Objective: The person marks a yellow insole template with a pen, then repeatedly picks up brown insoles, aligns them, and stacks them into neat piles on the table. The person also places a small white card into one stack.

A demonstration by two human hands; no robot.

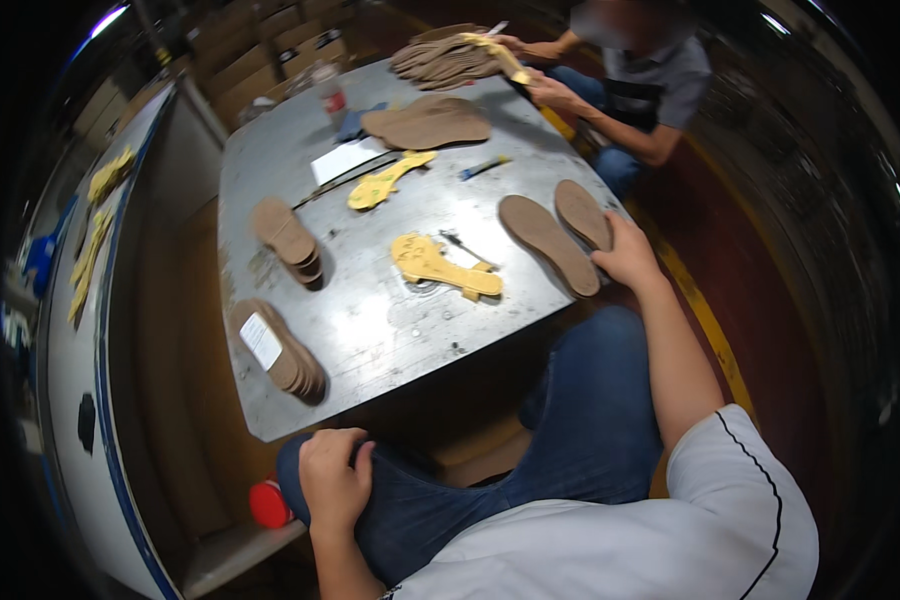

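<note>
The right hand (627,252) rests at the right edge of the grey metal worktop (370,330), fingers loosely spread and flat, touching the near end of one brown insole (583,213); it grips nothing. Just beside that insole, on its left, lies a second brown insole (548,243), the two angled side by side and close but apart. The left hand (334,480) sits on the person's own knee in blue jeans (570,440), fingers curled over the cloth, below the worktop's near edge and well apart from anything on it. Near the middle of the worktop lies a yellow sole-shaped template (443,266), and a second yellow template (385,181) lies farther back. On the left side stand two stacks of brown insoles: one small stack (288,238) and, nearer the front edge, a leaning stack (278,350) with a white label on top. At the far end a large heap of brown insoles (428,122) lies flat, and across the worktop another person's hands (540,85) hold a yellow piece over a further pile (442,60)
</note>
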